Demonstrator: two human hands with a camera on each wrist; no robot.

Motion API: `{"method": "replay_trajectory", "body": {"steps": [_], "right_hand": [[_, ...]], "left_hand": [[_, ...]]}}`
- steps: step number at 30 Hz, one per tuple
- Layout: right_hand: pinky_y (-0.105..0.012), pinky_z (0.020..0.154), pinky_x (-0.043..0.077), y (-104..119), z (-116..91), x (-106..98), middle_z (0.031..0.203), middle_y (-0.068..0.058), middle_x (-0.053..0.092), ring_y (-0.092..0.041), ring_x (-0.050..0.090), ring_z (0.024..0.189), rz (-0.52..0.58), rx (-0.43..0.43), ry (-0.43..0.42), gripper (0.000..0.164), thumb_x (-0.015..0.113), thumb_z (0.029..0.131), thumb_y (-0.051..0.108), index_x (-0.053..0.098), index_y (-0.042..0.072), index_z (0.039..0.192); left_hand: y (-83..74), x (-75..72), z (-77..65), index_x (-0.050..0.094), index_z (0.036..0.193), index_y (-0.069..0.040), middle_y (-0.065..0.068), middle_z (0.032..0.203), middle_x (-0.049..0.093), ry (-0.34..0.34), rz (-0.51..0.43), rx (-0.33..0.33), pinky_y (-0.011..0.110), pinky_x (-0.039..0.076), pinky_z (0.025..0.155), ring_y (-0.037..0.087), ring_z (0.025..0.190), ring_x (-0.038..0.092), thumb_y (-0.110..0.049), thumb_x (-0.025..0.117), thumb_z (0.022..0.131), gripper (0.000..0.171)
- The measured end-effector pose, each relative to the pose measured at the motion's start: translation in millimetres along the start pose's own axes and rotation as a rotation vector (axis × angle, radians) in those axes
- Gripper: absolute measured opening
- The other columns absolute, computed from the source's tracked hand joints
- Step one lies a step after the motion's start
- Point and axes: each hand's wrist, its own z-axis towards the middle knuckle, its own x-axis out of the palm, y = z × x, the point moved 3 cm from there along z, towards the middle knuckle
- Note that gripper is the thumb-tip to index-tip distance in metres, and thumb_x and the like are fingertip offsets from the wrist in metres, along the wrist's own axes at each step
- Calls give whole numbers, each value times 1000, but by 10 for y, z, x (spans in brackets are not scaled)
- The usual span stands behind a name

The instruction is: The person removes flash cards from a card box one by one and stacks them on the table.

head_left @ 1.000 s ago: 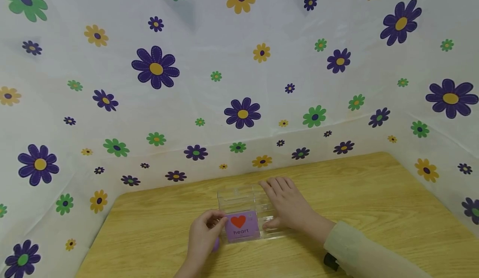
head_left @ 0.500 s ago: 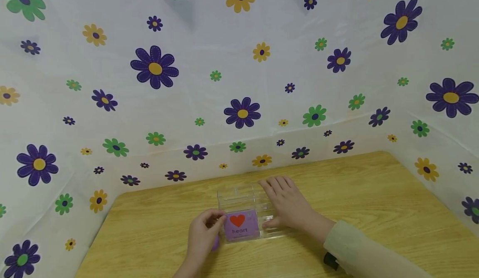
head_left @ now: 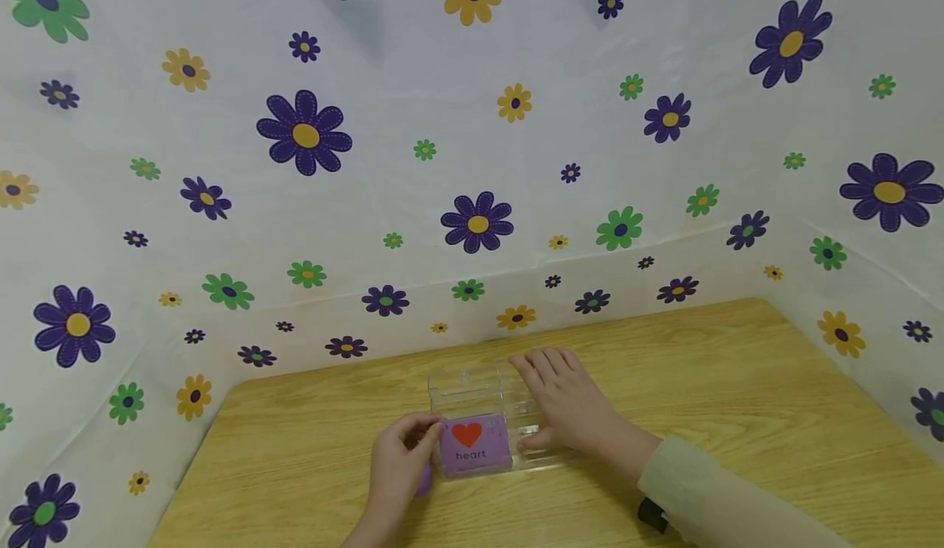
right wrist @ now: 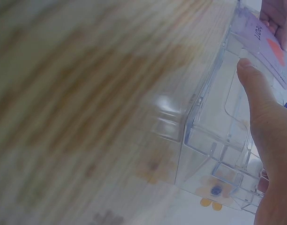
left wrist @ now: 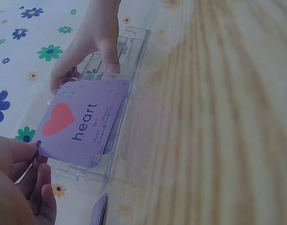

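Note:
My left hand (head_left: 398, 462) pinches the far-left corner of a purple flash card (head_left: 479, 458), printed with a red heart and the word "heart". Under the card is a clear plastic box (head_left: 466, 384) with its lid side spread flat toward the back. In the left wrist view another purple card (left wrist: 108, 145) shows beneath the heart card, inside the box. My right hand (head_left: 571, 409) grips the right part of the box, thumb (right wrist: 256, 84) on its near side and fingers spread to the far side.
Beside my left hand on the table lies a purple stack of cards (left wrist: 100, 211), partly hidden by the hand in the head view. The wooden table (head_left: 310, 433) meets a flower-printed white cloth (head_left: 398, 196) behind and at both sides. A dark band (head_left: 651, 515) is at the right sleeve.
The heart card has slid very slightly left, its left edge now closer to my left hand. Both hands stay nearly where they were.

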Motion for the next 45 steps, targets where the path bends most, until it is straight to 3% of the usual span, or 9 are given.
{"method": "replay_trajectory", "body": {"steps": [38, 45], "right_hand": [[-47, 114, 43, 1, -5, 8, 141, -10, 54, -28, 50, 127, 5, 7, 10, 128, 75, 65, 92, 40, 9, 156], [-46, 112, 44, -9, 0, 24, 138, -9, 54, -26, 50, 124, -3, -6, -19, 129, 75, 63, 92, 41, 9, 155]], "left_hand": [[-4, -14, 13, 78, 103, 1, 12, 96, 78, -18, -3, 26, 16, 55, 72, 3, 79, 62, -5, 72, 99, 9], [-24, -15, 14, 77, 103, 2, 13, 94, 77, -26, 8, 28, 16, 54, 72, 2, 77, 61, -3, 72, 99, 8]]}}
